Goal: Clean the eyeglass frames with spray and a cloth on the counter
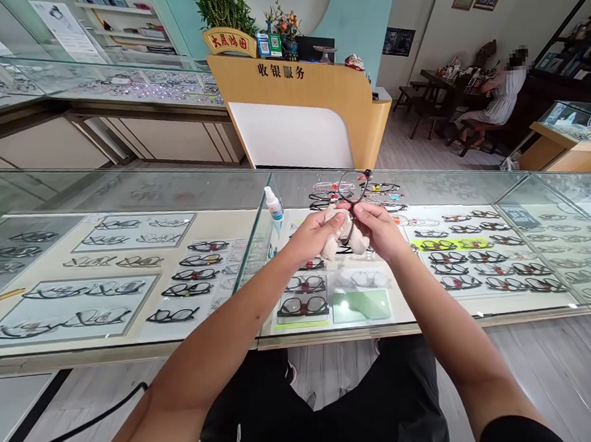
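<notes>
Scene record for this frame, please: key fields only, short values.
left hand: pinching white cloth
right hand: at the dark-framed glasses, beside the cloth
glasses position: raised above glass counter
bottle: white cap, upright, left of hands
inside counter: rows of display glasses
background: wooden desk; seated person, far right

Clearly an eyewear shop, judging by rows of spectacles (pixel 303 306) laid out in glass display cases (pixel 333 338), plus a wooden cashier's counter (pixel 330 85) bearing Chinese lettering (pixel 281 71) and QR-code signs (pixel 269 45).
</notes>
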Action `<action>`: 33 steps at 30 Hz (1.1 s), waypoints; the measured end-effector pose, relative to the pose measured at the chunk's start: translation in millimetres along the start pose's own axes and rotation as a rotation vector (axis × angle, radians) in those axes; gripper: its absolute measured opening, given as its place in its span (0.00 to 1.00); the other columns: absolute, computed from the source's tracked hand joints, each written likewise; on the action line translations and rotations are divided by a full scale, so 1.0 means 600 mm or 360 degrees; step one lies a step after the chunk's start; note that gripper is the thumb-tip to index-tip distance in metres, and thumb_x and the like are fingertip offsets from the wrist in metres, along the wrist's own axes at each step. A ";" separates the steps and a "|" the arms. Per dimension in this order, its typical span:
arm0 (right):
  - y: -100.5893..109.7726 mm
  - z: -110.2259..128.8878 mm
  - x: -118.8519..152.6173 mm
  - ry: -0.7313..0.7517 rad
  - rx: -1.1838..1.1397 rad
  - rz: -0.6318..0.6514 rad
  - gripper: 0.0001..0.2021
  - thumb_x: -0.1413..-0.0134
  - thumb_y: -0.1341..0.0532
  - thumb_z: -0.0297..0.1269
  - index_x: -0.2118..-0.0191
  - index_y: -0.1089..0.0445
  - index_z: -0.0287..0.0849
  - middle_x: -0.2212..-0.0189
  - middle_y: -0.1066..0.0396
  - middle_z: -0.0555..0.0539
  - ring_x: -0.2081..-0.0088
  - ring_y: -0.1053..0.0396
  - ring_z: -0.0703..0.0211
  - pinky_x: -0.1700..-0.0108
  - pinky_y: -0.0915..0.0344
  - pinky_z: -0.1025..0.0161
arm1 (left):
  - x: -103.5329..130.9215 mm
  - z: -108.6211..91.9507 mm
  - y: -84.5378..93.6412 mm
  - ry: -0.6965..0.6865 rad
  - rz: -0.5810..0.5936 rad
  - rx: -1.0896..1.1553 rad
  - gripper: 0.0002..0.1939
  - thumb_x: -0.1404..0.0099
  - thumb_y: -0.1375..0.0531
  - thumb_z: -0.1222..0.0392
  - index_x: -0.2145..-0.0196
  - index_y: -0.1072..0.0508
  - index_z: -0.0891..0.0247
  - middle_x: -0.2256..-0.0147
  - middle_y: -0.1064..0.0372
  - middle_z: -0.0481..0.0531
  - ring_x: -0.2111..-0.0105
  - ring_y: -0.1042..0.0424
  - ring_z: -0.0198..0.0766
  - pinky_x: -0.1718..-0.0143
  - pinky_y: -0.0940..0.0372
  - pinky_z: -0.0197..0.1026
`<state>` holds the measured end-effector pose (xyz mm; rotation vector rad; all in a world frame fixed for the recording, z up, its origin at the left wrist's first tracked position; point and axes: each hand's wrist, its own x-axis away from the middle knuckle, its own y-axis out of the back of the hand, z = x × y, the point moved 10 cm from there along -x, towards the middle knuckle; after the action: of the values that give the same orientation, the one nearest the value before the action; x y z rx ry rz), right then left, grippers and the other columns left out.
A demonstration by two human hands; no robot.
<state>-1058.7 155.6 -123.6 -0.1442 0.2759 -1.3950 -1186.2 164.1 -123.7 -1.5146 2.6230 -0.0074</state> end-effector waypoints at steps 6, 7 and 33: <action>0.006 -0.001 0.001 -0.0013 -0.0008 0.0002 0.24 0.46 0.23 0.64 0.54 0.12 0.51 0.66 0.18 0.50 0.63 0.23 0.53 0.62 0.29 0.59 | 0.009 -0.006 -0.005 0.0100 0.0226 -0.0022 0.35 0.43 0.21 0.37 0.48 0.20 0.65 0.65 0.24 0.49 0.67 0.27 0.36 0.65 0.34 0.37; 0.006 -0.001 0.001 0.0014 0.0017 0.0003 0.23 0.45 0.23 0.64 0.54 0.12 0.51 0.65 0.18 0.50 0.62 0.23 0.53 0.62 0.29 0.59 | 0.008 -0.007 -0.005 0.0080 0.0203 -0.0026 0.35 0.45 0.20 0.40 0.48 0.21 0.65 0.66 0.24 0.48 0.67 0.28 0.36 0.64 0.35 0.37; 0.066 0.083 -0.004 0.0374 -0.0355 -0.0217 0.18 0.41 0.25 0.58 0.59 0.14 0.49 0.55 0.15 0.47 0.57 0.21 0.58 0.52 0.24 0.62 | 0.031 0.000 -0.060 0.0038 0.0389 -0.0441 0.21 0.28 0.37 0.39 0.66 0.27 0.60 0.70 0.30 0.48 0.71 0.32 0.37 0.69 0.39 0.39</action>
<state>-1007.7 161.4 -85.9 -0.1860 0.6275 -1.5159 -1164.3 130.2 -123.5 -1.2547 2.9069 0.3751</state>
